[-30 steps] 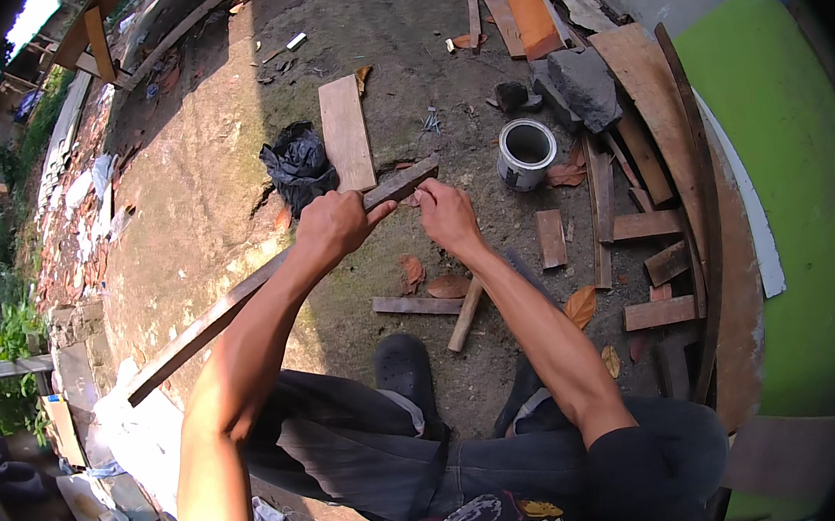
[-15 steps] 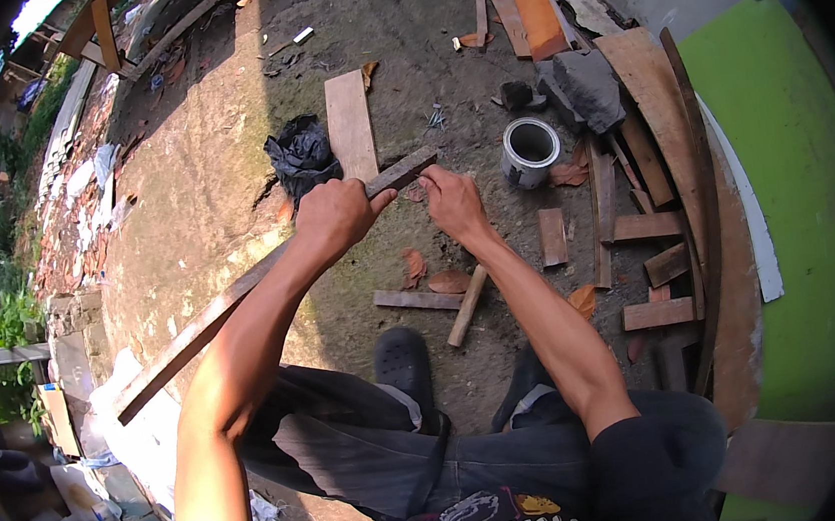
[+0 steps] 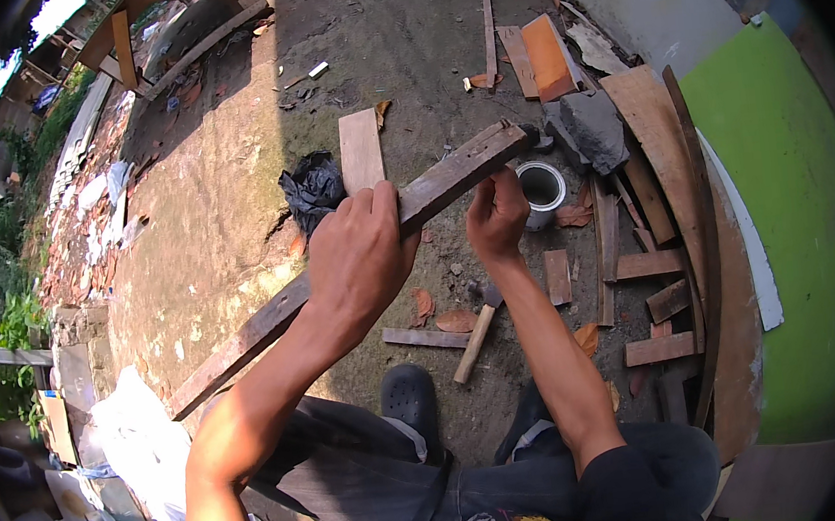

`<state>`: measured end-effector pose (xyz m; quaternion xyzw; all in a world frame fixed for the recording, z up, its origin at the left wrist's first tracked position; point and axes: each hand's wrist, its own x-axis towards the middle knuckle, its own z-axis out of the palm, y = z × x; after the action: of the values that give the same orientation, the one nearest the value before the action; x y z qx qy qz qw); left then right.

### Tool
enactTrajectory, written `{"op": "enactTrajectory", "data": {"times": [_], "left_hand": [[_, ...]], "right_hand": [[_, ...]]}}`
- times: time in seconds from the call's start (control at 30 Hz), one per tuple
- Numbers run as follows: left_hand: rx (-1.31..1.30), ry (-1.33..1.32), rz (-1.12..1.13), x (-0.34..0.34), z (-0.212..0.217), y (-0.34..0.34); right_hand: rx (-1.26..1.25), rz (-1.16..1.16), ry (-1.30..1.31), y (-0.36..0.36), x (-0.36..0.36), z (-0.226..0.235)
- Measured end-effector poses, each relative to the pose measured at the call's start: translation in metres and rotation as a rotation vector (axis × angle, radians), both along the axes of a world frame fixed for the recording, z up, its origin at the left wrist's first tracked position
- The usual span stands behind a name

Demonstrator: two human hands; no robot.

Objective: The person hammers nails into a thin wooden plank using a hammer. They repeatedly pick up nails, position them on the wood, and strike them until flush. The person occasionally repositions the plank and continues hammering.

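Note:
A long, weathered wooden batten slants from the lower left up to the right above the ground. My left hand is closed around it, past its middle toward the far right end. Close under that end, my right hand has its fingers curled and pressed together, touching or nearly touching the wood; what they pinch, if anything, is hidden. On the ground below lies a hammer with a wooden handle, its dark head partly beside my right forearm. A short wood strip lies next to the handle.
An open metal can stands right of my right hand, near grey stone chunks. Wood offcuts and a green panel line the right side. Ahead lie a black plastic bag and a flat board.
The batten's far end has come up and to the right, larger in view, with both hands moving along. The hammer's head now shows beside my right forearm.

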<state>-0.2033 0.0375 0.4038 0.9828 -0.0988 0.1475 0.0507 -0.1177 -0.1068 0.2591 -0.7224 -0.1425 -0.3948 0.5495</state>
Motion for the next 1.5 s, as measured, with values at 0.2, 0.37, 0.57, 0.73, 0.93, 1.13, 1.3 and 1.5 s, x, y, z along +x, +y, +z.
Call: {"op": "enactTrajectory", "data": {"times": [0.2,0.37,0.57,0.73,0.93,1.13,1.3,1.5], "left_hand": [[-0.060,-0.073,-0.054,0.003,-0.003,-0.002],[-0.233,-0.022,-0.108,0.009,-0.020,-0.001],[-0.469,0.166,-0.092,0.022,-0.020,0.003],[-0.577,0.201,-0.067,0.029,-0.023,0.005],[-0.636,0.249,-0.009,0.026,-0.017,0.004],[-0.581,0.338,0.124,0.028,-0.024,0.004],[-0.476,0.287,0.083,0.036,-0.036,0.018],[-0.355,0.288,-0.193,0.051,-0.031,0.061]], "right_hand": [[0.014,-0.013,-0.007,0.005,-0.003,0.015],[0.061,0.046,-0.038,0.008,-0.006,0.040],[-0.087,0.093,0.007,0.000,0.000,0.051],[-0.173,0.084,-0.020,0.002,0.001,0.072],[-0.119,0.136,0.146,0.006,-0.010,0.070],[-0.021,0.163,0.317,0.018,-0.016,0.069],[0.247,0.545,0.885,0.002,-0.014,0.090],[0.765,1.247,1.271,-0.047,0.002,0.111]]}}
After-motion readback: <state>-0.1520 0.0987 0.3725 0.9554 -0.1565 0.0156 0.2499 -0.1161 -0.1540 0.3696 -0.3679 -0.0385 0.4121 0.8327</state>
